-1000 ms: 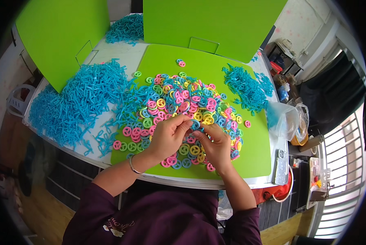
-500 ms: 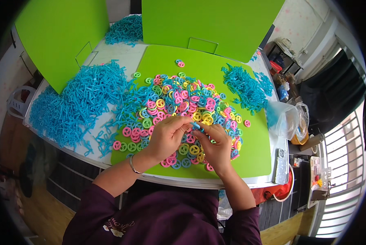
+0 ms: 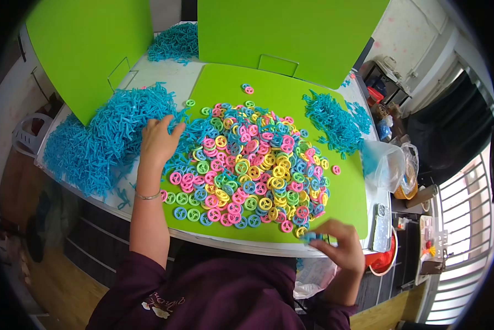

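Note:
My left hand [image 3: 160, 142] reaches onto the near right side of a large heap of thin blue plastic pieces [image 3: 115, 124]. Its thumb and fingers are apart, with the fingertips at the pieces. Over the front edge of the table, my right hand [image 3: 341, 246] pinches a small blue plastic piece [image 3: 312, 237], smeared by motion, so its exact form is unclear. Between the hands spreads a pile of small spoked plastic rings [image 3: 252, 165] in pink, yellow, green and blue, with a few thin blue pieces among them.
A green mat [image 3: 343, 192] lies under the rings. Another blue heap [image 3: 335, 124] is at the right and a third [image 3: 174, 43] at the back left. Upright green boards [image 3: 291, 33] stand behind. A phone [image 3: 380, 226] and a clear plastic bag [image 3: 383, 165] sit at the right edge.
My hands have parted from above the rings. The left went to the blue heap on the left; the right moved right and toward me, carrying the small blue piece.

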`<state>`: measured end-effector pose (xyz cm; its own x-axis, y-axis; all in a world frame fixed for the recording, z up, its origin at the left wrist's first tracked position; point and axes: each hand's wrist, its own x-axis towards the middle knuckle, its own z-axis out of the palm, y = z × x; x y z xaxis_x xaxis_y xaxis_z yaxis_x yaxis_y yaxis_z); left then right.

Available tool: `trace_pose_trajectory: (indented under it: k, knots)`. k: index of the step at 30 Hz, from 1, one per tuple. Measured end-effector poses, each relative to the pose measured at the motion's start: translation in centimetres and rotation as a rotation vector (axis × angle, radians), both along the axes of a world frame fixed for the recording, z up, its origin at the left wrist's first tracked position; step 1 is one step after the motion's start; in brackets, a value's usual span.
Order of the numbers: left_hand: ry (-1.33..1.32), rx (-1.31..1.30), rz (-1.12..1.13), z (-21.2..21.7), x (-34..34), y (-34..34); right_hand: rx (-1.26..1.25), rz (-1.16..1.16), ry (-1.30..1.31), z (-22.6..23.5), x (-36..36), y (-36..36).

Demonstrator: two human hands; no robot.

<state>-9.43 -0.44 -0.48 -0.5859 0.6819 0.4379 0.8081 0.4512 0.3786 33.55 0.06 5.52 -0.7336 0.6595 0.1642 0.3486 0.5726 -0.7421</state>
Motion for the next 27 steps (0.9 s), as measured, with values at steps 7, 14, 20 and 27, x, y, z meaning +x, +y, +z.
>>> trace_pose_trajectory:
  k: [7, 14, 20, 27]
  knots:
    - [-0.277, -0.065, -0.289, 0.0, 2.6, 1.2, -0.105, 0.023, -0.504, -3.9, 9.1, -2.6]
    - [-0.568, 0.083, -0.514, 0.3, 4.8, 2.5, -0.165, -0.367, -0.82, -10.3, 11.7, -5.1]
    - [-0.765, 0.276, -0.862, -0.7, 7.8, 3.0, -0.017, -0.473, -0.895, -13.6, 11.8, -4.0]
    - [-0.513, 0.115, -0.925, -0.5, 11.2, 1.9, -0.142, -0.003, -0.567, -4.3, 5.1, -4.3]
